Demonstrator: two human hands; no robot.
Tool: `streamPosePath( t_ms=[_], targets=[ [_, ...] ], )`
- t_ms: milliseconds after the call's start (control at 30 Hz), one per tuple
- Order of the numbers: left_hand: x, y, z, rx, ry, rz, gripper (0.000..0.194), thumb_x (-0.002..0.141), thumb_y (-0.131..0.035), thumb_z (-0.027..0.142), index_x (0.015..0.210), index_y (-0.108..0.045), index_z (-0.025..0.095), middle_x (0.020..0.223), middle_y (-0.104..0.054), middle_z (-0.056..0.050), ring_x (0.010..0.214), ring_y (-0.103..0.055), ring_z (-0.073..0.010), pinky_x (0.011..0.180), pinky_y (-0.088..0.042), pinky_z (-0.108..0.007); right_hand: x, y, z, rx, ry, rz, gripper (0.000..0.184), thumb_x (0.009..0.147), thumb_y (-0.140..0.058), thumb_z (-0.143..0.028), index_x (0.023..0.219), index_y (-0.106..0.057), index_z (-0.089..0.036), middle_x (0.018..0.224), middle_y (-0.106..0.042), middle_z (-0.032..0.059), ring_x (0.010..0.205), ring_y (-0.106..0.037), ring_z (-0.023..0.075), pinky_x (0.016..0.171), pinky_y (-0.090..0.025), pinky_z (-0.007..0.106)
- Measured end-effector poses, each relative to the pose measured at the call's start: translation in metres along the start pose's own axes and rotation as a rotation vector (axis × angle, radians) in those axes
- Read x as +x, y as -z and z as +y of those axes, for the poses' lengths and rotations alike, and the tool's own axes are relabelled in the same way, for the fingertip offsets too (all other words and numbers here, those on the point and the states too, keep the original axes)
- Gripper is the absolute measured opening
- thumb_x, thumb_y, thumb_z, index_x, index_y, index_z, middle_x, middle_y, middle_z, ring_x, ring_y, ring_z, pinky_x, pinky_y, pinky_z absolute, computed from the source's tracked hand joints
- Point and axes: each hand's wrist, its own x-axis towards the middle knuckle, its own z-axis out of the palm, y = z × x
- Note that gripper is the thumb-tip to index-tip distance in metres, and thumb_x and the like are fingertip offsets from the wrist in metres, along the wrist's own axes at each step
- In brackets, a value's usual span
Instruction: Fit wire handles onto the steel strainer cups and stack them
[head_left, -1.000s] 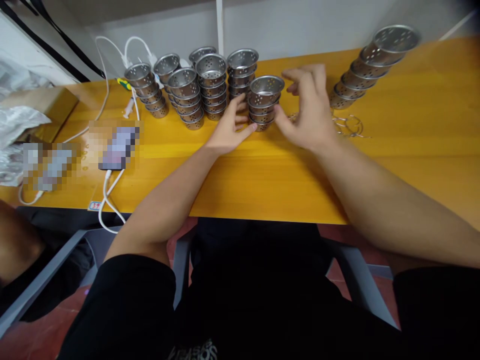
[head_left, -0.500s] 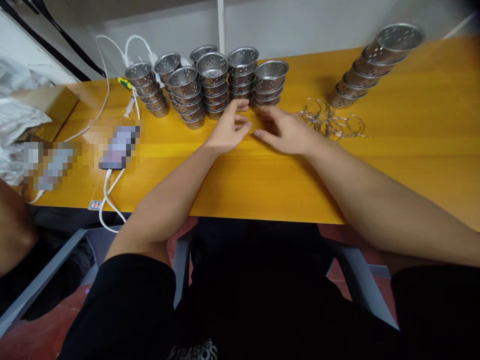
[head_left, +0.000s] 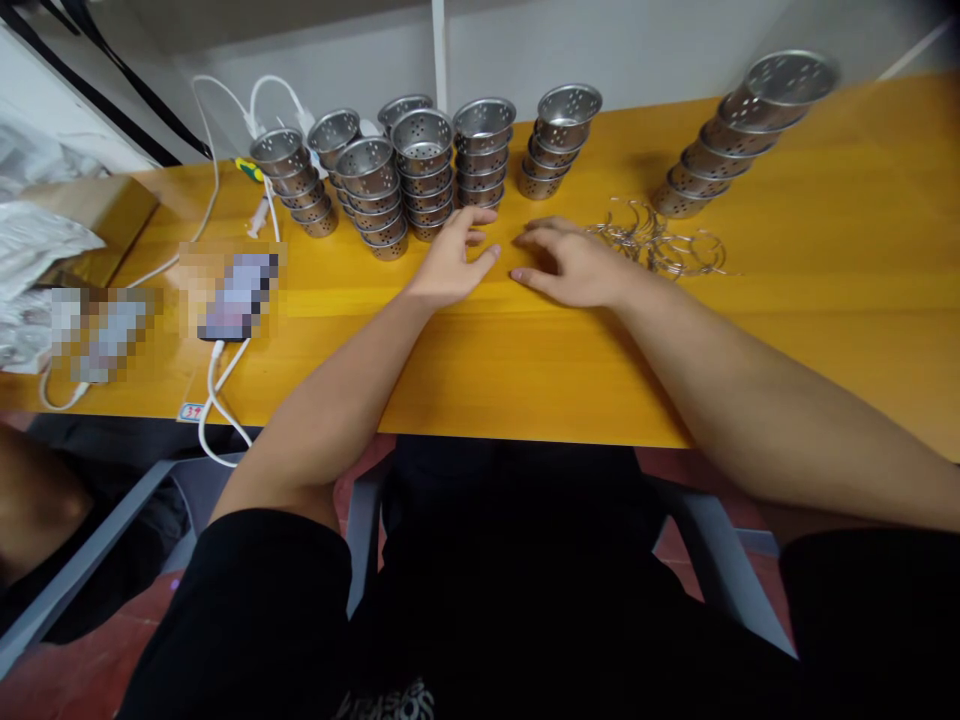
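Observation:
My left hand is empty, its fingers apart, just in front of several stacks of perforated metal cups. Closest to its fingertips are a middle stack and another stack beside it. Facing it across a small gap, my right hand holds nothing, thumb and fingers spread. Beyond the right fingers stands a shorter stack of perforated cups, apart from the hand. A tangle of thin metal wire rings lies to the right of that hand.
A tall stack of perforated cups stands at the back right of the wooden table. Left are a phone with a white cable, a small syringe-like item and a cardboard box. Another person's arm shows at far left.
The short cup stack near my right hand has shifted back and to the right, away from my fingers. Both hands have barely moved.

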Motion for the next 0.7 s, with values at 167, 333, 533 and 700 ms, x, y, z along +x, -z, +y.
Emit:
streamPosePath(
  t_ms=[167, 333, 533, 700],
  targets=[
    [0.004, 0.009, -0.007, 0.110, -0.022, 0.033, 0.047, 0.108, -0.076, 0.015, 0.154, -0.078, 0.025, 0.174, -0.081, -0.015, 0.163, -0.078, -0.0318, 0.152, -0.060, -0.052, 0.000, 0.001, 0.002, 0.021, 0.002, -0.024, 0.074, 0.113, -0.083, -0.080, 0.169, -0.087, -0.032, 0.177, -0.080, 0.0189, 0.167, -0.073, 0.0589, 0.148, -0.053, 0.089],
    [0.010, 0.014, -0.014, 0.121, 0.020, 0.092, 0.039, 0.109, -0.077, 0.013, 0.148, -0.080, 0.020, 0.168, -0.084, -0.018, 0.155, -0.082, -0.0307, 0.146, -0.063, -0.047, 0.000, 0.003, 0.005, -0.019, 0.024, -0.040, 0.076, 0.116, -0.079, -0.079, 0.172, -0.085, -0.027, 0.179, -0.078, 0.0207, 0.167, -0.074, 0.0568, 0.147, -0.056, 0.085],
    [0.013, 0.016, -0.017, 0.127, 0.062, 0.144, 0.038, 0.109, -0.080, 0.017, 0.147, -0.078, 0.024, 0.165, -0.082, -0.015, 0.150, -0.082, -0.0310, 0.144, -0.063, -0.047, -0.001, 0.003, 0.005, -0.001, 0.025, -0.037, 0.074, 0.114, -0.081, -0.082, 0.172, -0.084, -0.035, 0.178, -0.079, 0.0162, 0.166, -0.074, 0.0569, 0.147, -0.055, 0.086],
    [0.015, 0.015, -0.015, 0.129, 0.126, 0.283, 0.057, 0.108, -0.087, 0.021, 0.161, -0.067, 0.020, 0.178, -0.064, -0.023, 0.181, -0.063, -0.0363, 0.164, -0.037, -0.044, -0.001, 0.005, 0.003, 0.007, 0.033, -0.054, 0.075, 0.115, -0.080, -0.079, 0.172, -0.084, -0.031, 0.179, -0.078, 0.0190, 0.167, -0.074, 0.0572, 0.148, -0.054, 0.085]
  ],
)
